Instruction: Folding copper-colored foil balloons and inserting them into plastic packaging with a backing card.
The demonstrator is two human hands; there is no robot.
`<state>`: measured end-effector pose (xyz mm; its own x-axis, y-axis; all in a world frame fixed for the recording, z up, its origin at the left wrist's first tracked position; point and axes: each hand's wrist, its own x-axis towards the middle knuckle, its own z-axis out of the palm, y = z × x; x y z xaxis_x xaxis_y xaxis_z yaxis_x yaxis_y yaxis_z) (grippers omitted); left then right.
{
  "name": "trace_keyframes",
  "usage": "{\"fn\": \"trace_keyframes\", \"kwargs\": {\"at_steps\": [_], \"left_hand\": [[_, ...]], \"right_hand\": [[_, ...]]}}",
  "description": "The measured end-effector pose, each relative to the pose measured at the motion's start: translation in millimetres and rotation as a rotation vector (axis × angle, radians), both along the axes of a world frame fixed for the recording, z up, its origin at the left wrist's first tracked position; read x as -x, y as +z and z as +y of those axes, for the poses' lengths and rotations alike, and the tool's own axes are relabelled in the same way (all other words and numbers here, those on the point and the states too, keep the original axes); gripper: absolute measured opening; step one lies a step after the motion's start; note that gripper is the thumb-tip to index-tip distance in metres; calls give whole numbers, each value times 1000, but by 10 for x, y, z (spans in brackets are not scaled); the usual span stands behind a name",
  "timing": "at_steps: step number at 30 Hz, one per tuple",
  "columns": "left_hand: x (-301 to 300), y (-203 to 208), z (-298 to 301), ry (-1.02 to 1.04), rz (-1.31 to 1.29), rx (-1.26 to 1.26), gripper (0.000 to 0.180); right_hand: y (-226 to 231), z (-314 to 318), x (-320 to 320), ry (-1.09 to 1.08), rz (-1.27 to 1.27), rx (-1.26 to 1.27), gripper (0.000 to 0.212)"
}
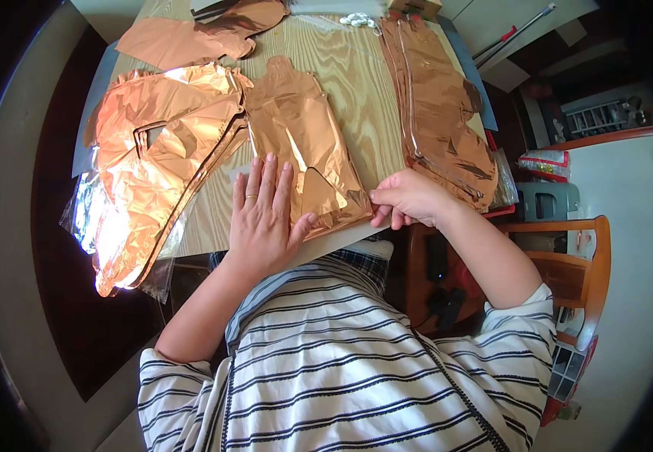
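Note:
A rose-gold foil balloon [296, 128], flat and uninflated with a rounded tab at its far end, lies in front of me near the table's front edge. My left hand [262, 218] rests flat with fingers stretched over its near left corner and the table beside it. At the near right corner, my right hand [409, 200] is closed in a pinch on the foil's edge. To the left lies a pile of shiny foil balloons [168, 128] with a cut-out opening, hanging past the table edge. Another stack of foil balloons [443, 105] lies on the right.
More flat copper foil [198, 34] covers the far left of the wood-grain table [357, 83]. A small white cluster [359, 19] sits at the far edge. Clear plastic wrapping [82, 211] sticks out at the left. A wooden chair [598, 264] stands at the right.

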<state>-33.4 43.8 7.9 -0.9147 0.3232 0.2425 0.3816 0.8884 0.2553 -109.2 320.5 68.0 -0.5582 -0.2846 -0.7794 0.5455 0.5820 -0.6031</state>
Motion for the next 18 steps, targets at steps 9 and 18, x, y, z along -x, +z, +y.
{"fn": "trace_keyframes", "kwargs": {"at_steps": [9,18], "left_hand": [[1,-6,-5,-3,-3,10,81],[7,61,13,-5,-5,26,86]], "right_hand": [[-61,-89,130,30,66,-2,18],[-60,-204,127,16,182,39,14]]}}
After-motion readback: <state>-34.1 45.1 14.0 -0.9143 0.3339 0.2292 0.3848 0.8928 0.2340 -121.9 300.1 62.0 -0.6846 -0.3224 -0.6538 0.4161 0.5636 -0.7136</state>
